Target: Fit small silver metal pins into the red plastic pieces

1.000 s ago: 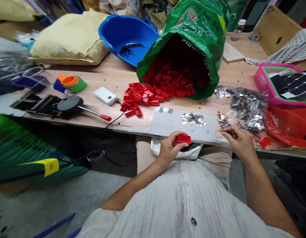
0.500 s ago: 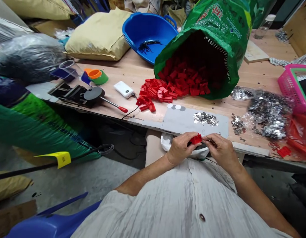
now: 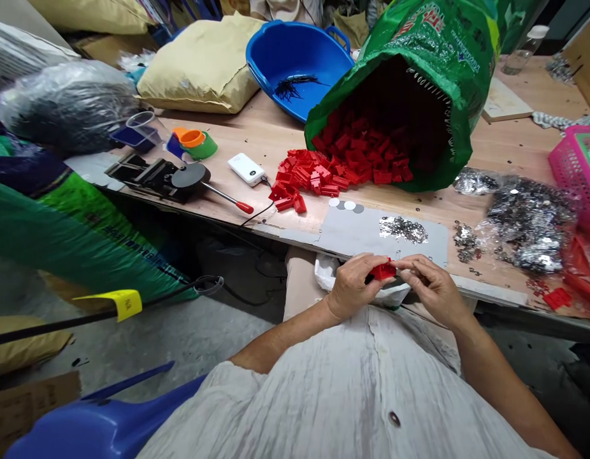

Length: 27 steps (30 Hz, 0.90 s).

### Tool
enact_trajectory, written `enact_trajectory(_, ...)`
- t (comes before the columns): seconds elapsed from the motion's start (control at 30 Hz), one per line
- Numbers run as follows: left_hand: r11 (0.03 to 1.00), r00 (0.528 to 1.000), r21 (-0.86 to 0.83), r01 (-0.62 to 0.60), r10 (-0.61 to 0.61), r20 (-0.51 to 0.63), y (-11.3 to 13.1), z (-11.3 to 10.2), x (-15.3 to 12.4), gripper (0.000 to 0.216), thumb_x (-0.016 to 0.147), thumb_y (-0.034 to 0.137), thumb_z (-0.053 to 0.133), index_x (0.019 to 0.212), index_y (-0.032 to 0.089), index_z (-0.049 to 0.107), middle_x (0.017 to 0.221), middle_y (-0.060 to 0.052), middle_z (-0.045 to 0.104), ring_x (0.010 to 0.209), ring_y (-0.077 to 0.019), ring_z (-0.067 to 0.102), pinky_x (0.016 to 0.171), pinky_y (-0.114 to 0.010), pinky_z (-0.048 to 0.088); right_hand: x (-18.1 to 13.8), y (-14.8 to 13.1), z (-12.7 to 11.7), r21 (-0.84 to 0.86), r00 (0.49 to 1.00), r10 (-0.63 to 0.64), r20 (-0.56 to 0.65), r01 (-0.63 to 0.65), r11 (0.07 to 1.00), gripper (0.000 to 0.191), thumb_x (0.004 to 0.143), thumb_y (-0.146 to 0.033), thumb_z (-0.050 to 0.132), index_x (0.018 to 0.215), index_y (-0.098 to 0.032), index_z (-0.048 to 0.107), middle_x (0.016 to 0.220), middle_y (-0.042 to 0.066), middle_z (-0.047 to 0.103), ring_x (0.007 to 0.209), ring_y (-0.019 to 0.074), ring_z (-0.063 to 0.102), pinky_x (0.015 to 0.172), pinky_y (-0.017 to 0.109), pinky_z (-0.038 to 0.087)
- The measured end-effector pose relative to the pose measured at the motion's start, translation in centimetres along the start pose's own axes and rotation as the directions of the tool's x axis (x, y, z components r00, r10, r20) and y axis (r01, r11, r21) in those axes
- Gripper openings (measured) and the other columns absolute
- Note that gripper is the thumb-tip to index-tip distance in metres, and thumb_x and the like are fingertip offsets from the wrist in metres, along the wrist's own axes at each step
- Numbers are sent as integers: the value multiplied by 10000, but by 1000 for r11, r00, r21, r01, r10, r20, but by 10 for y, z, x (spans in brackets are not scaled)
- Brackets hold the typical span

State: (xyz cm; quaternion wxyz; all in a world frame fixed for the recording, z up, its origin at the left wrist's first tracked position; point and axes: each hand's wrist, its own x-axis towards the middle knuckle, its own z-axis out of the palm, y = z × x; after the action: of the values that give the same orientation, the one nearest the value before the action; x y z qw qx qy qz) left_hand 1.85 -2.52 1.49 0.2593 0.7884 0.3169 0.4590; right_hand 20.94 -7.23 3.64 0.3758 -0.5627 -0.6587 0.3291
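Note:
My left hand [image 3: 356, 280] is closed on a small red plastic part [image 3: 383, 270], held just off the table's front edge. Beside it, my right hand [image 3: 431, 284] has its thumb and fingers bent together, with the index fingertip at the part's right side. Whatever lies between those right fingertips is too small to make out. Just beyond both hands, a grey sheet [image 3: 343, 229] bears a heap of small shiny metal pieces [image 3: 404, 229]. Under the hands, a white plastic bag [image 3: 323, 273] shows in part.
A green sack [image 3: 429, 57] lies mouth forward, spilling red plastic parts [image 3: 304, 173]. Behind stands a blue basin [image 3: 276, 60]. To the left are a white power bank [image 3: 246, 169] and a lever tool [image 3: 190, 180]. Bagged metal pieces [image 3: 529, 217] and a pink basket [image 3: 567, 166] occupy the right.
The view has shifted slightly, so the table's things appear a little farther right. My right fingertips have moved against the red part, and the dark sliver seen between them earlier no longer shows.

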Motion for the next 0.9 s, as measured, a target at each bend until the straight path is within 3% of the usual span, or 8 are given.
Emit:
enact_trajectory(0.1,1000,1000,8,5,-5,16,0,0,1,297,827,311,704,1101,207,662,1009,-62,762,916,-198,726,1068,-480,493,-4,3,-4,12,993,101,-63,-101,995,258,951,-406,515,1077,-248,674,941,46,670,749,166,584,672,300,473)
enact_trajectory(0.2,1000,999,-8,27,-26,35,1,1,1,285,830,321,700,1090,210,666,1007,-59,763,902,-195,729,1094,-509,465,-5,4,-2,-17,985,144,-98,-146,989,221,923,-410,557,1004,-238,669,851,25,665,623,137,515,604,284,441)
enact_trajectory(0.47,999,999,-31,-12,13,30,1,3,0,271,838,288,688,1091,196,660,1000,-67,762,904,-195,728,1093,-513,468,-3,4,7,8,989,136,-63,-135,991,159,907,-391,582,942,-247,641,849,16,668,681,148,574,655,282,466)
enact_trajectory(0.6,996,999,-85,21,-17,41,1,4,-3,268,844,260,668,1105,203,658,1017,-57,755,933,-196,721,1104,-531,455,-3,5,8,112,981,193,-19,-190,975,186,885,-421,610,940,-244,624,869,22,662,710,155,582,660,283,472)
enact_trajectory(0.73,996,999,-79,-50,50,-7,1,6,-5,288,835,240,681,1118,192,648,997,-54,755,911,-185,722,1072,-481,501,-1,5,7,327,960,274,56,-277,903,279,817,-478,677,875,-225,575,833,4,604,727,143,563,636,259,461)
enact_trajectory(0.9,995,997,-69,-78,79,13,3,9,-5,249,854,249,661,1094,188,644,983,-54,759,914,-184,725,1038,-449,532,3,10,8,468,912,349,214,-410,783,384,768,-517,717,829,-219,482,688,-65,449,524,75,350,472,221,298)
